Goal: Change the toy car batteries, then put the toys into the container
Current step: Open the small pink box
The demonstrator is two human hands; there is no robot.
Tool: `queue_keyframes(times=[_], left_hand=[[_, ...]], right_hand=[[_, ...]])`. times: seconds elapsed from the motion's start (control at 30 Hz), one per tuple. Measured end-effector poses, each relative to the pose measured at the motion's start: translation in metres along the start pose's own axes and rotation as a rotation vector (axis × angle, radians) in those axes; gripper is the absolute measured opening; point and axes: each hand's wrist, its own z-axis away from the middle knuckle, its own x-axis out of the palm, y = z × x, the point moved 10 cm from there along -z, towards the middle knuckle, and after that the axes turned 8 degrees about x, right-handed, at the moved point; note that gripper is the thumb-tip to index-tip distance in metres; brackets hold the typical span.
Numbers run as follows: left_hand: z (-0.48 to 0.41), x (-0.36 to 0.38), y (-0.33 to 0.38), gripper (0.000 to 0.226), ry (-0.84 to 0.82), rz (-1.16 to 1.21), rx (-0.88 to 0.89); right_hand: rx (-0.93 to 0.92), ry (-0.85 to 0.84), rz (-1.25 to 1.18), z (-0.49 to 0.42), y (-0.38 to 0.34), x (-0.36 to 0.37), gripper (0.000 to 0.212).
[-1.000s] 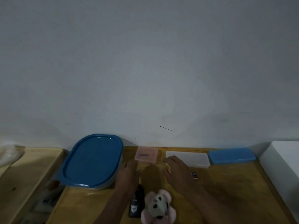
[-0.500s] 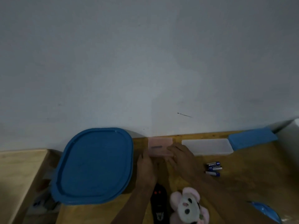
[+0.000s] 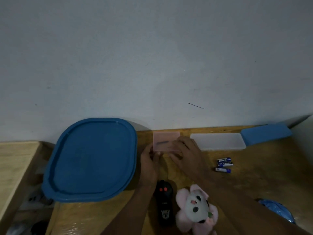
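Note:
A small translucent pink box (image 3: 165, 139) stands near the wall on the wooden table (image 3: 264, 175). My left hand (image 3: 149, 164) touches its lower left corner and my right hand (image 3: 188, 154) grips its right side. Below the hands lies a black toy car (image 3: 165, 200) with two red dots. A pink and white plush toy (image 3: 196, 209) sits right of the car. Three blue and white batteries (image 3: 223, 164) lie to the right of my right hand. A large container with a blue lid (image 3: 92, 158) stands on the left.
A clear flat box (image 3: 218, 141) and a blue box (image 3: 265, 134) line the wall on the right. A crumpled blue item (image 3: 277, 209) lies at the lower right. A white wall rises behind the table, and a lower wooden surface (image 3: 15, 158) sits at the left.
Both hands have moved forward to the pink box and taken hold of it. The camera has tilted down and shifted left, bringing the batteries, car and plush toy further into view.

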Motion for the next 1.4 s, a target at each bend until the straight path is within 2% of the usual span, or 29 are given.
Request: queue_keyframes(times=[0.17,0.33,0.6,0.8,0.97,1.13,1.4], left_hand=[[0.001,-0.004,-0.003,0.025,0.025,-0.007,-0.001],[-0.001,-0.005,0.001,0.028,0.019,-0.085,0.019],[-0.001,-0.005,0.002,0.027,-0.001,-0.141,0.043],[-0.004,-0.006,0.002,0.028,-0.014,-0.174,0.074],[-0.005,-0.007,0.005,0.026,0.006,-0.186,0.107],[-0.004,-0.008,0.007,0.027,0.013,-0.135,0.096],[-0.002,-0.006,0.003,0.028,0.009,-0.095,0.061]], right_hand=[[-0.040,0.015,0.065,-0.004,-0.001,0.003,0.037],[-0.206,0.044,0.237,-0.009,-0.013,0.002,0.042],[-0.497,0.126,0.488,-0.006,-0.036,0.008,0.029],[-0.581,0.120,0.534,-0.008,-0.039,0.020,0.037],[-0.647,0.097,0.587,-0.005,-0.045,0.021,0.023],[-0.673,0.075,0.610,-0.005,-0.046,0.026,0.021],[-0.637,0.055,0.625,-0.007,-0.048,0.022,0.032]])
